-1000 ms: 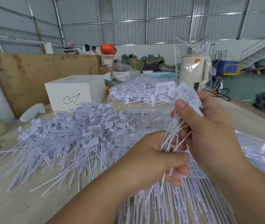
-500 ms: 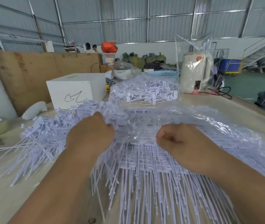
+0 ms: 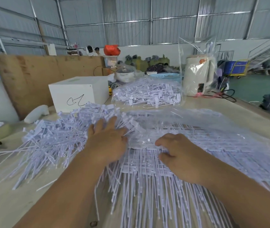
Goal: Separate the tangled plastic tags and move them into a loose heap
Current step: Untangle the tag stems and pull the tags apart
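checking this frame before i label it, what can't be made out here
Head view only:
- Right hand fingertips: curled under the palm into the tags in the clear bag, so the grip is unclear.
- Left hand palm: turned down on the loose heap, contact hidden.
- Tag print: too small and blurred.
- Kettle: veiled by an upright clear bag.

White box (image 3: 78,92) behind loose heap (image 3: 57,139)

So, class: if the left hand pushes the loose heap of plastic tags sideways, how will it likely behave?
The loose heap of plastic tags would probably drag along as a snagging clump, since its crossed stems interlock. The thin stems look springy and light, so some may flick out. The left hand lies flat on its edge.
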A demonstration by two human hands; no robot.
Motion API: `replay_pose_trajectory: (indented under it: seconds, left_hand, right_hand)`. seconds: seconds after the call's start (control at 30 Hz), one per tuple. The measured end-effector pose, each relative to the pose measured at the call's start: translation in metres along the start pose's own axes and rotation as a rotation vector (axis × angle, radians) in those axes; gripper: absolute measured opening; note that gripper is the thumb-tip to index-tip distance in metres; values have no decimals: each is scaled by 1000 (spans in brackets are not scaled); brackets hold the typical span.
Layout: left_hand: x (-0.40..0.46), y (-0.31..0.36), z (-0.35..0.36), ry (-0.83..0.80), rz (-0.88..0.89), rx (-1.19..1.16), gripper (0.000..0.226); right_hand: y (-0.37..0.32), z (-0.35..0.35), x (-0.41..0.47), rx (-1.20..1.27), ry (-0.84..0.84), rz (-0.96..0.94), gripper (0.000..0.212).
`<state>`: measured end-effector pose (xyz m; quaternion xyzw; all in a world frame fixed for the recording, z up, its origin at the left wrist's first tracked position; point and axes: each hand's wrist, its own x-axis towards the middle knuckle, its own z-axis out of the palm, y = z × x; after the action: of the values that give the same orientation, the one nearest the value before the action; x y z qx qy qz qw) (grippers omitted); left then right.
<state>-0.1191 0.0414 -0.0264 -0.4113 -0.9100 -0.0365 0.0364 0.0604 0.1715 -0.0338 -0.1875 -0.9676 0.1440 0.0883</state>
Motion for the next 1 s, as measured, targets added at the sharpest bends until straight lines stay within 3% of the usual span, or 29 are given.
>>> replay_pose_trajectory:
  seconds: [0.07,0.13,0.2,0.27,0.4,0.57,0.67,0.77,0.9,1.0]
  left_hand:
    - [-1,3,0,64,17,-25,41]
    - [-5,9,-3,242,73,-87,39]
    - [-13,19,-8,434,188,-219,40]
    - [-23,29,-15,519,336,-374,46]
    - [-33,39,-21,516,491,-597,36]
    - [-32,38,-21,451,370,-922,14]
    - [-30,35,-25,312,307,-1145,16]
    - [-34,33,-33,240,313,-1242,17]
    - [-37,35,-34,206,322,-1178,25]
    - [-40,36,-33,226,391,-1101,27]
  right_hand:
    - [-1,1,1,-43,15,16,36]
    - [-3,1,2,-77,43,30,39]
    - [-5,-1,1,-91,105,32,40]
    - [-7,-6,0,-101,199,7,30]
    - [-13,-24,-9,-4,481,-156,6]
    - [-8,-45,-16,146,545,-219,15]
    - [-4,-51,-18,135,511,-223,14]
    - [1,-55,-19,147,352,-191,14]
    - [5,-56,-23,296,83,-181,13]
    - [2,-56,-25,351,39,-203,9]
